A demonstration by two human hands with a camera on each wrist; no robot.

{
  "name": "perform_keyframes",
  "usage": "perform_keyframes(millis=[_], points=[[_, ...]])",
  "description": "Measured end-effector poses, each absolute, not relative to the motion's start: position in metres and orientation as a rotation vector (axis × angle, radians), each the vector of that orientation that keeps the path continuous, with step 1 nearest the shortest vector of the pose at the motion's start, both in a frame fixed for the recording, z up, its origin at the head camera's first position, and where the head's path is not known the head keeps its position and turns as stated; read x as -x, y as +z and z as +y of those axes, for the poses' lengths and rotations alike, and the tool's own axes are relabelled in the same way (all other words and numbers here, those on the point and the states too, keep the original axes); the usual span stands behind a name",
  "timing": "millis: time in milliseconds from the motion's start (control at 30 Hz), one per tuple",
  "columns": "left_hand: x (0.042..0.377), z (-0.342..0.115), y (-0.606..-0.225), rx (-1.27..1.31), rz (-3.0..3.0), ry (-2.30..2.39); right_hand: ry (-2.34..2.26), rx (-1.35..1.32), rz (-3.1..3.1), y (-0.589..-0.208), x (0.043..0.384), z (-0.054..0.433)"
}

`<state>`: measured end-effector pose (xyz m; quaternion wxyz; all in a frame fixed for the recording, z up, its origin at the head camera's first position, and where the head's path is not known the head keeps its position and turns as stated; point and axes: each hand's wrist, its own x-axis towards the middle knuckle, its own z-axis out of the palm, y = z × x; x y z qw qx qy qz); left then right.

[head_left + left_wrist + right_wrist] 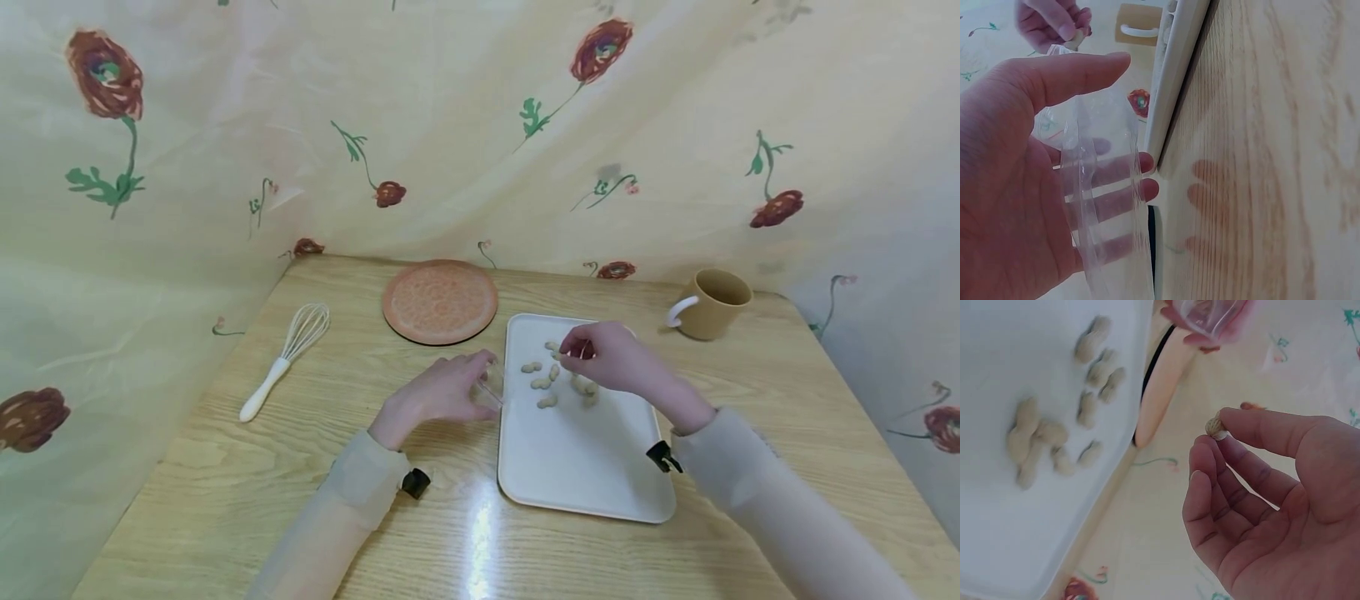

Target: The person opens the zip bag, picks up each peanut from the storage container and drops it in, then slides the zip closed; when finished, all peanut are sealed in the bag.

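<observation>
In the head view my left hand point(442, 390) is at the left edge of a white tray point(577, 475). It holds a clear plastic bag point(1110, 115), thumb on one side and fingers behind, as the left wrist view shows. Over the tray's far half, my right hand point(615, 360) pinches one peanut point(1215, 427) between thumb and fingertips. Several unshelled peanuts point(1022, 434) lie on the tray, some apart and some heaped together. The fingers of my right hand partly cover this group in the head view.
A round orange-patterned mat point(440, 302) lies behind the tray's left corner. The whisk point(273, 379) with a white handle is at the far left. A tan mug point(712, 308) with a white handle stands at the back right. Floral cloth point(450, 125) hangs behind the wooden table point(225, 492).
</observation>
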<state>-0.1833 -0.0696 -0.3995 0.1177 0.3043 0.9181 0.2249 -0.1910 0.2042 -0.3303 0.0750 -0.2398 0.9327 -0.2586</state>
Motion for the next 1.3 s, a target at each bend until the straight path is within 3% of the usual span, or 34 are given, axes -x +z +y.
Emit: perform_keyframes(millis=[600,1300], points=[[0.184,-0.069,-0.4,-0.929,2.652,0.716,-0.795,0.858,2.697,-0.343,0.178,0.154],[0.184,-0.068,-0.399,-0.922,2.648,0.72,-0.756,0.988,2.744,-0.355,0.172,0.146]])
